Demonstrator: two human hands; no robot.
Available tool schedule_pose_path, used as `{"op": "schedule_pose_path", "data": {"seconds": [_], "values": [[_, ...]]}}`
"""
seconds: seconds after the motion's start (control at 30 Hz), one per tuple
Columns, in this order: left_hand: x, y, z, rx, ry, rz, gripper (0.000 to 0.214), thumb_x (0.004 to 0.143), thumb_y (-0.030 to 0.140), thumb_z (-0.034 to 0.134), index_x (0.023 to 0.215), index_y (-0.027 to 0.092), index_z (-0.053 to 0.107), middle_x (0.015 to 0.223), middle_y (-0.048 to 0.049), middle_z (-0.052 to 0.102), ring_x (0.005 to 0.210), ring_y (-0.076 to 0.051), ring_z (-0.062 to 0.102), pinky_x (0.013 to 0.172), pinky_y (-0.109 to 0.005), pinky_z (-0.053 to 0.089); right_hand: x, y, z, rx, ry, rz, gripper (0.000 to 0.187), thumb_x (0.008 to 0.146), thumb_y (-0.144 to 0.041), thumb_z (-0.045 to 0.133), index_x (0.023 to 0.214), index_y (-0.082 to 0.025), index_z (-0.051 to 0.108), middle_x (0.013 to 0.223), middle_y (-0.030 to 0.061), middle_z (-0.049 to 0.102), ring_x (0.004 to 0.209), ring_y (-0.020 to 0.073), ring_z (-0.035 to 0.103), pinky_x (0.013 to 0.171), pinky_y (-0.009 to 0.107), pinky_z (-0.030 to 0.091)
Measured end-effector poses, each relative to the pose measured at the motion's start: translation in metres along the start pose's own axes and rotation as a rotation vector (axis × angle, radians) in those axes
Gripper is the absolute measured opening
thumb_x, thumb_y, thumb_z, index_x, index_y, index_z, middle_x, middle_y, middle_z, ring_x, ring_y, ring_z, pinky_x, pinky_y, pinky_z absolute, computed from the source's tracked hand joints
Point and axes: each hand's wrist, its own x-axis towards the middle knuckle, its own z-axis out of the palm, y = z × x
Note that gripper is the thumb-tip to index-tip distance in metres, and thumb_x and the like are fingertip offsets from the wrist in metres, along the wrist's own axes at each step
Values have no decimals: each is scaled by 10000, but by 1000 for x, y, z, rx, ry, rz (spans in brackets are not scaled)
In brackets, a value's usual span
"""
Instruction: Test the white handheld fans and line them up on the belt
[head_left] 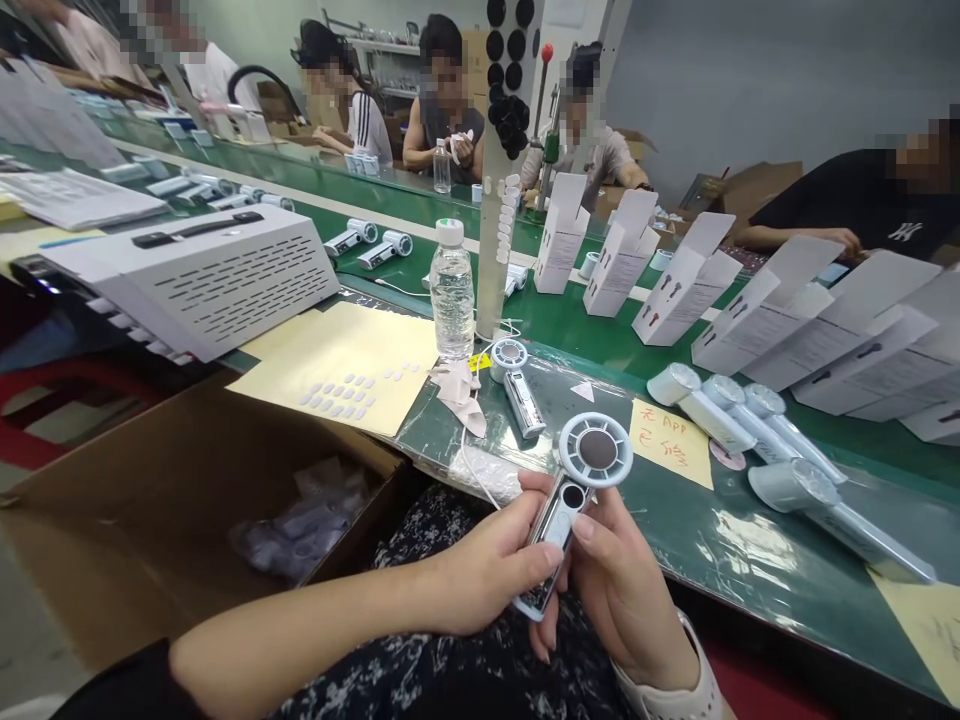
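Both hands hold a white handheld fan with a round ring head and a mirrored handle, above my dark floral lap. My left hand wraps the lower handle, and my right hand, with a white wristband, supports it from the other side. A similar fan lies on the green mat just beyond. Several more fans lie to the right, near a yellow handwritten note. A yellow sheet carrying rows of small grey pads lies to the left.
A water bottle and crumpled tissue stand beyond my hands. An open cardboard box sits at lower left. White cartons line the green conveyor, and a grey machine sits at left. Co-workers sit across it.
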Motion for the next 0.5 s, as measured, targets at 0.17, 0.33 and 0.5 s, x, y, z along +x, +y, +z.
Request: {"op": "schedule_pose_path", "data": {"seconds": [0.17,0.33,0.5], "values": [[0,-2,1,-24,46,-14,586,796,620,668,1068,196,369,854,-5,588,464,-88,595,407,-179,409,-1,-3,-2,4,-23,33,394,842,-373,681,1199,-231,592,1189,97,675,613,143,609,430,237,507],[-2,5,5,101,170,-39,720,752,568,744,1219,224,318,897,-4,577,525,-90,593,445,-201,460,0,1,-5,-27,53,-20,436,833,-381,712,1240,-261,611,1252,73,667,1090,268,635,890,365,552],[-1,8,8,229,208,-17,711,757,546,738,1230,222,317,944,-9,530,500,-66,539,448,-237,485,-1,1,-8,-102,69,-63,412,893,-437,660,1268,-277,606,1351,62,620,1252,274,554,1120,449,380]]}}
